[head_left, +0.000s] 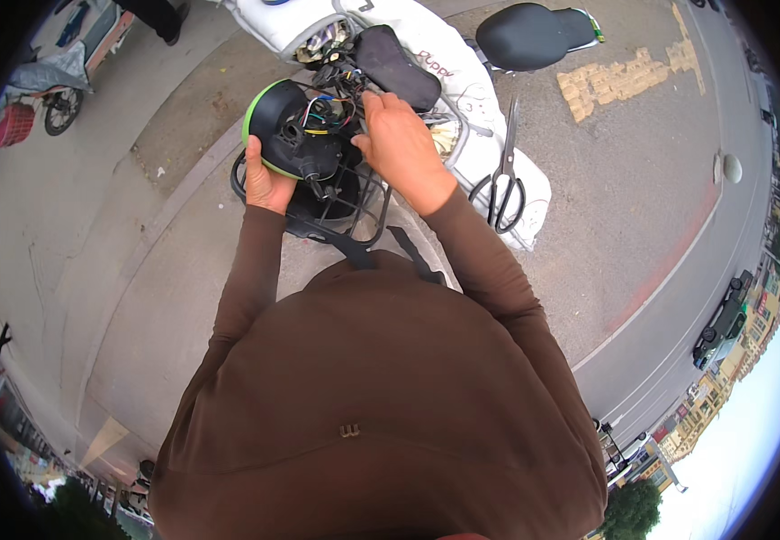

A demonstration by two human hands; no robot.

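My left hand (268, 180) grips the edge of a black headlight housing (275, 117) with a bright green rim. Its open back faces up, showing a bundle of coloured wires (322, 117) and a black socket. Right beside those wires is my right hand (399, 144), its thumb and fingers apart; whether the fingertips touch a wire is hard to make out. More tangled wiring (343, 74) runs beyond the housing. A black wire basket (372, 229) sits beneath, partly hidden by the housing.
Scissors (505, 171) with black handles lie on a white quilted cover (475, 85), right of my right hand. A dark pouch (397, 67) rests beyond it. A black scooter seat (525, 36) is at the far right. Another bike (64, 110) stands far left; a road runs along the right.
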